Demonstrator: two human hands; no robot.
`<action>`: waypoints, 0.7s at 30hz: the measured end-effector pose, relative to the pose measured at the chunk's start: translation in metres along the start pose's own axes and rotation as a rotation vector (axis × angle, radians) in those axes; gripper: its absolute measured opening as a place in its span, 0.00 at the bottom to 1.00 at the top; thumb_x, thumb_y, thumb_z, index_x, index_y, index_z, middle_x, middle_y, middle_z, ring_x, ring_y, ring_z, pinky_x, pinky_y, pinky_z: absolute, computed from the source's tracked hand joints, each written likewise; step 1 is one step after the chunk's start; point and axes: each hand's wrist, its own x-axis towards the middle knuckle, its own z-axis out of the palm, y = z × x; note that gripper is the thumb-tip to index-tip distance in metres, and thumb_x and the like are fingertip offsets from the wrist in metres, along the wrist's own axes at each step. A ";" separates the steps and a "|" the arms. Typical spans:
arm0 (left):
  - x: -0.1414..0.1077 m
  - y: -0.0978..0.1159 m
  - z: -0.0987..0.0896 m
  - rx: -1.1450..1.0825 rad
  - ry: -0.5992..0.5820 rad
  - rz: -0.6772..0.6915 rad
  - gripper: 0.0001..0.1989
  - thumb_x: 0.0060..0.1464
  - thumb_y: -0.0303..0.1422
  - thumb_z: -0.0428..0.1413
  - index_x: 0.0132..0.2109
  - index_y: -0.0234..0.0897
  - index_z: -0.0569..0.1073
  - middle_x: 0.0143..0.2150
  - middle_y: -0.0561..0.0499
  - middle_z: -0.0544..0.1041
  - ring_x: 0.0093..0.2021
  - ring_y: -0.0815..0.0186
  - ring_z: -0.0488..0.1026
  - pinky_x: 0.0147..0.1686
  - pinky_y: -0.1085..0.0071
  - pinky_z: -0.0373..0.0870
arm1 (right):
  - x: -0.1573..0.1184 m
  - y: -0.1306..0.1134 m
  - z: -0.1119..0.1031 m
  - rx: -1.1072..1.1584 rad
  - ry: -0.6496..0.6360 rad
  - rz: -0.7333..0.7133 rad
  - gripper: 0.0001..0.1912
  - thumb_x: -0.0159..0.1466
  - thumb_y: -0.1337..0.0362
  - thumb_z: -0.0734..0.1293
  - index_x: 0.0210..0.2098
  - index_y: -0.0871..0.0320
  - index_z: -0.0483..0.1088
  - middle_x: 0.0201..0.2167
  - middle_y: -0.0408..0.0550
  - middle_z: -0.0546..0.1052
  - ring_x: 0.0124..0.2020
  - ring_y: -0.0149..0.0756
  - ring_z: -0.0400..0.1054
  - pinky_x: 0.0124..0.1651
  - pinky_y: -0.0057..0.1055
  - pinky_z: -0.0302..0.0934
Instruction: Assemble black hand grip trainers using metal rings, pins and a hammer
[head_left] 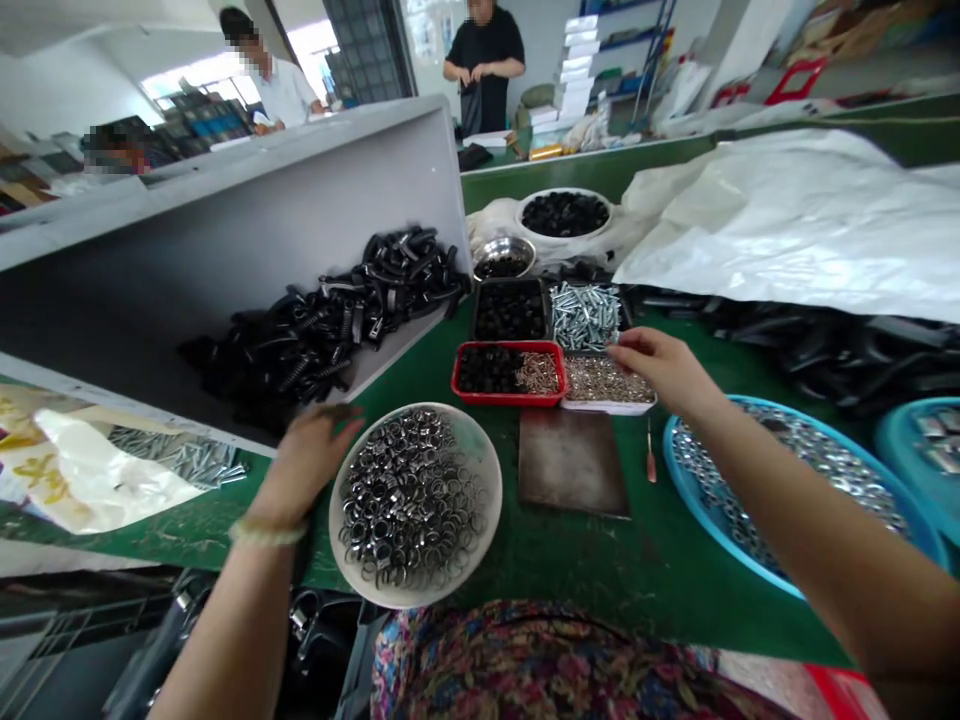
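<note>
My left hand (304, 455), blurred by motion, is at the front edge of the grey bin (420, 150), beside the bowl's left rim. Its fingers are too smeared to read. Black curved plastic parts (330, 310) lie heaped inside that bin. The cream bowl (491, 480) holds many metal rings (409, 490). Over at the small trays, my right hand (656, 365) has its fingertips drawn together above the border between silver screws (585, 315) and a white tray (611, 406) of small metal pieces. Whatever sits in that pinch is hidden.
A red tray (510, 399) holds black pieces and copper-coloured pins. Before it lies a flat metal plate (574, 465), with a small screwdriver-like tool (651, 465) at its right. A blue basin (686, 500) of metal parts stands right. Several people (487, 60) are beyond the table.
</note>
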 end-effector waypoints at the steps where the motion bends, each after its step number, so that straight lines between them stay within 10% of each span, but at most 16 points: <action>1: 0.032 0.041 0.009 -0.043 -0.060 0.129 0.21 0.59 0.43 0.46 0.48 0.36 0.76 0.47 0.41 0.77 0.49 0.53 0.73 0.54 0.57 0.66 | -0.018 -0.010 0.008 0.084 -0.006 -0.010 0.12 0.53 0.55 0.71 0.30 0.57 0.70 0.23 0.42 0.72 0.23 0.31 0.66 0.29 0.30 0.62; 6: 0.174 0.200 0.073 -0.015 -0.238 0.330 0.13 0.53 0.28 0.55 0.46 0.35 0.77 0.47 0.44 0.77 0.47 0.62 0.74 0.48 0.71 0.67 | -0.100 -0.035 0.027 0.254 -0.034 -0.030 0.12 0.56 0.55 0.70 0.31 0.56 0.69 0.20 0.39 0.69 0.22 0.29 0.64 0.26 0.27 0.61; 11: 0.220 0.230 0.098 0.017 -0.347 0.299 0.12 0.51 0.30 0.61 0.44 0.31 0.76 0.45 0.41 0.76 0.46 0.57 0.74 0.46 0.62 0.70 | -0.148 -0.018 -0.004 0.221 0.086 0.048 0.11 0.59 0.55 0.69 0.35 0.57 0.71 0.25 0.44 0.75 0.24 0.30 0.68 0.28 0.27 0.64; 16: 0.201 0.222 0.091 -0.145 -0.275 0.326 0.15 0.55 0.28 0.57 0.50 0.32 0.71 0.42 0.46 0.77 0.44 0.65 0.72 0.48 0.66 0.68 | -0.153 -0.011 -0.004 0.195 0.183 -0.014 0.11 0.62 0.55 0.67 0.39 0.56 0.71 0.29 0.46 0.77 0.26 0.32 0.70 0.30 0.30 0.66; 21: 0.093 0.226 0.101 -0.770 -0.410 0.317 0.14 0.59 0.30 0.51 0.51 0.32 0.72 0.42 0.48 0.78 0.38 0.71 0.74 0.44 0.71 0.71 | -0.138 -0.024 0.029 -0.075 0.264 -0.254 0.07 0.62 0.58 0.66 0.38 0.52 0.71 0.31 0.47 0.77 0.31 0.36 0.71 0.36 0.34 0.67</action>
